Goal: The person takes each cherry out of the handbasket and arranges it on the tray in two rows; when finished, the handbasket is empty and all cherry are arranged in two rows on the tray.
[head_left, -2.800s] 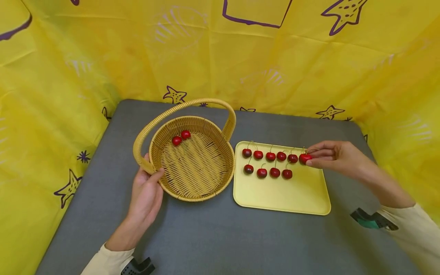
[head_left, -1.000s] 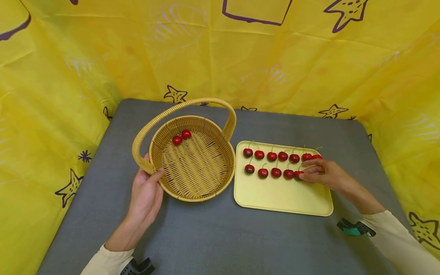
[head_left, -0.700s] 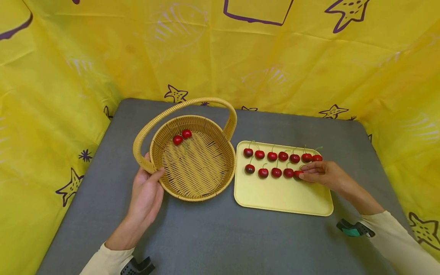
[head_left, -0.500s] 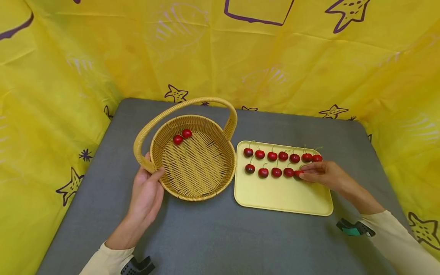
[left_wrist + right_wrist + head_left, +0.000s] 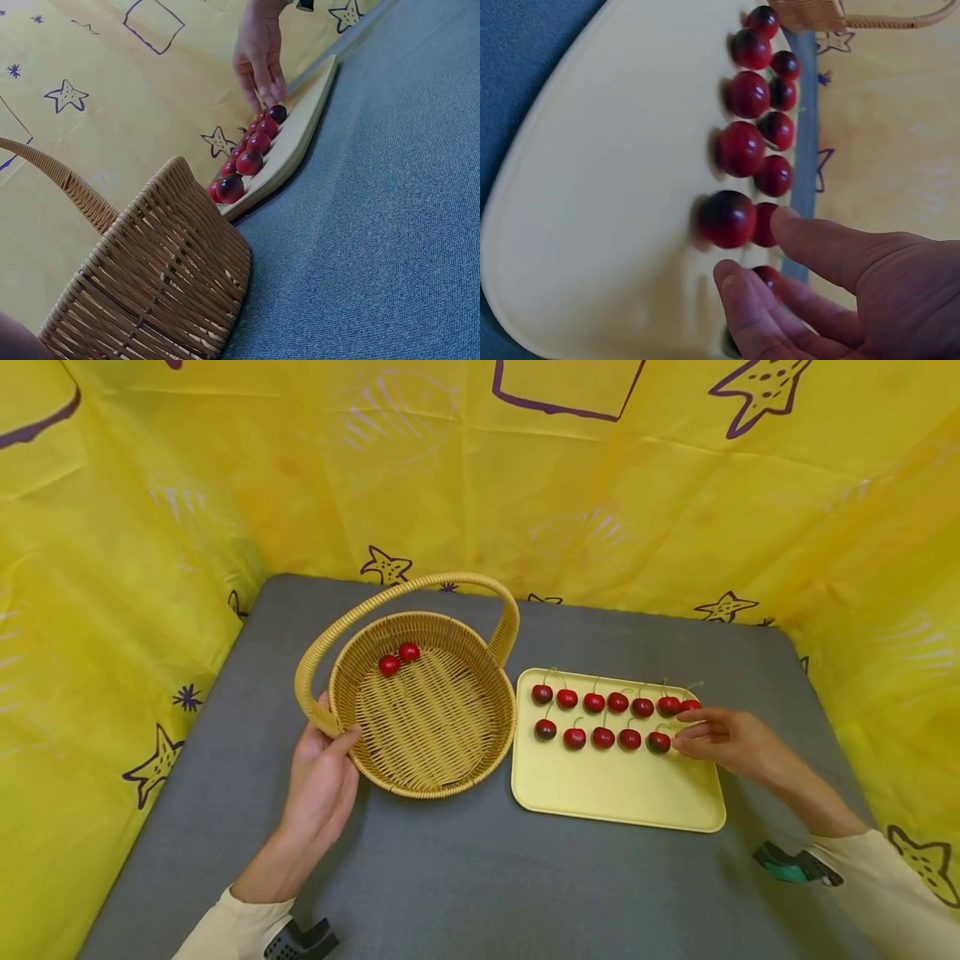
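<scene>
My left hand (image 5: 322,781) grips the left side of the round wicker basket (image 5: 427,727), thumb over the rim by the handle's foot. Inside the basket, two red cherries (image 5: 398,658) lie against the far wall. On a pale yellow tray (image 5: 615,789) to its right, several cherries stand in two rows, stems mostly upward. My right hand (image 5: 738,742) hovers at the right end of these rows, thumb and fingers apart and holding nothing. Just left of its fingertips sits the front row's end cherry (image 5: 727,219), dark on one side. The back row's end cherry (image 5: 690,705) touches its neighbour, partly hidden by fingers.
The basket's tall arched handle (image 5: 420,583) rises over its far side. Basket and tray stand almost touching on a grey cloth-covered table (image 5: 480,877). Yellow patterned curtains (image 5: 480,485) close off the back and both sides.
My right hand first set a cherry at the back row's end, then another at the front row's end. It has now let go and drawn slightly right. The left hand stays.
</scene>
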Tool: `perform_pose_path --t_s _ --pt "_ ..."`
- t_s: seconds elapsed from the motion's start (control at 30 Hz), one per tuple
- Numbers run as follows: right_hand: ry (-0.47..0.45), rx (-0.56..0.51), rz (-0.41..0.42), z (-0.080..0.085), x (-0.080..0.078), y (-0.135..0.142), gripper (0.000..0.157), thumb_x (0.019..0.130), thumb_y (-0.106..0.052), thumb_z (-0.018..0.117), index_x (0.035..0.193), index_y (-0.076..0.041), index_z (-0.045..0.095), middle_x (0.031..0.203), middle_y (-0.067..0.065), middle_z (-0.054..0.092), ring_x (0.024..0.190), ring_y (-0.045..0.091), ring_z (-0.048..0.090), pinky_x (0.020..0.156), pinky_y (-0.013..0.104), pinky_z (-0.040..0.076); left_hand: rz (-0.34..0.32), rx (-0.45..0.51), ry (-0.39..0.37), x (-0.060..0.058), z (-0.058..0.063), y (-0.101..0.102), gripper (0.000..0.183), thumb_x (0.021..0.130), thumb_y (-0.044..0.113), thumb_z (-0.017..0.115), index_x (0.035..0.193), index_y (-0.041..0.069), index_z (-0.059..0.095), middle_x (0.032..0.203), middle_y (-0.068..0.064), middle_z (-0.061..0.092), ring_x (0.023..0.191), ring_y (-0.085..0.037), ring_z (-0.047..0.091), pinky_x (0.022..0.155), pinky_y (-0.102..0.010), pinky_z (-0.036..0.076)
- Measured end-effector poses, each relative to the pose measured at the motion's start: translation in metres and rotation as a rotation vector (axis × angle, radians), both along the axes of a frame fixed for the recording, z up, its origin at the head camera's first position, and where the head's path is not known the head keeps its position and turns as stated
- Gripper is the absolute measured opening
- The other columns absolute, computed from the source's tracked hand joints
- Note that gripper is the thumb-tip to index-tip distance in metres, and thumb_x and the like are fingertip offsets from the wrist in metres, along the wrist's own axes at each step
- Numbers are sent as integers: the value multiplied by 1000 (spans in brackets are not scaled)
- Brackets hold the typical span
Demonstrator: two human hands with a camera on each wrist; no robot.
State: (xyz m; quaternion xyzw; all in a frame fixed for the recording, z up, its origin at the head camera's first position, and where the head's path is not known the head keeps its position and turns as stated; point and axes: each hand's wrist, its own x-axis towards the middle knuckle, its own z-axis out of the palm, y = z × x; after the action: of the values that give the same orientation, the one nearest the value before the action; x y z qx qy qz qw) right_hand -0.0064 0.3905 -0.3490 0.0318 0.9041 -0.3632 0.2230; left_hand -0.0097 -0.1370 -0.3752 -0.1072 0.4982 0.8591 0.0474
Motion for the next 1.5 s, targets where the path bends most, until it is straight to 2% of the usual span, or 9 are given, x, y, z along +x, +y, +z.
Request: perform_pose_path --t_s 0.27,0.53,0.7,0.87,1.03,1.13,1.27,1.33,1.5 --pt "144 87 85 29 -7 -16 43 101 -24 75 134 2 67 105 9 76 92 22 75 76 22 59 -6 -12 24 0 -2 -1 76 107 -14 36 170 7 0 178 -6 6 162 -17 8 131 -32 13" --pt "407 131 273 74 -29 -82 29 98 -20 79 125 -14 73 103 -5 77 92 10 73 82 15 57 -17 -22 17 -1 -5 -2 76 107 -14 34 170 8 -1 178 -6 3 162 -18 5 131 -35 10" --pt "576 113 524 102 -44 -132 28 95 -14 81 122 -19 75 111 -13 74 92 2 72 80 22 60 -28 -28 12 -1 -4 -2 76 107 -13 35 170 9 -1 178 -7 4 162 -19 6 131 -35 10" --pt "765 218 915 118 -62 -194 29 99 -16 76 128 -19 73 118 -10 69 95 3 67 79 28 60 -28 -40 12 -2 -2 -2 76 107 -12 35 170 10 -1 178 -6 3 162 -18 6 131 -35 10" --pt "956 469 1362 116 -85 -267 32 105 1 62 134 -10 66 123 2 66 112 18 64 94 34 58 -14 -48 3 0 -2 -2 75 107 -13 35 171 11 3 178 -4 7 162 -17 8 131 -35 12" --pt "1008 585 1534 111 -103 -310 25 109 -1 52 128 -10 66 123 4 65 114 21 63 97 34 56 -12 -45 13 0 -3 -2 75 107 -13 35 171 11 5 177 -3 8 161 -16 9 131 -35 13" --pt "998 695 1649 98 -129 -356 25 112 -8 47 120 -10 70 123 5 68 106 22 65 86 33 57 -16 -29 30 0 -3 -1 75 107 -13 35 171 10 2 177 -3 7 161 -15 8 131 -34 12" --pt "979 753 1688 88 -139 -372 27 113 -8 45 116 -10 72 119 4 70 92 19 63 77 31 56 -20 -16 32 0 -3 -1 75 107 -13 35 171 10 1 177 -4 8 161 -16 7 131 -34 11" --pt "1064 887 1727 64 -156 -396 33 112 -7 41 99 -17 70 95 -2 65 68 12 38 57 26 38 -24 10 32 0 -3 0 76 108 -12 34 170 8 -5 177 -4 0 162 -17 2 131 -34 8"
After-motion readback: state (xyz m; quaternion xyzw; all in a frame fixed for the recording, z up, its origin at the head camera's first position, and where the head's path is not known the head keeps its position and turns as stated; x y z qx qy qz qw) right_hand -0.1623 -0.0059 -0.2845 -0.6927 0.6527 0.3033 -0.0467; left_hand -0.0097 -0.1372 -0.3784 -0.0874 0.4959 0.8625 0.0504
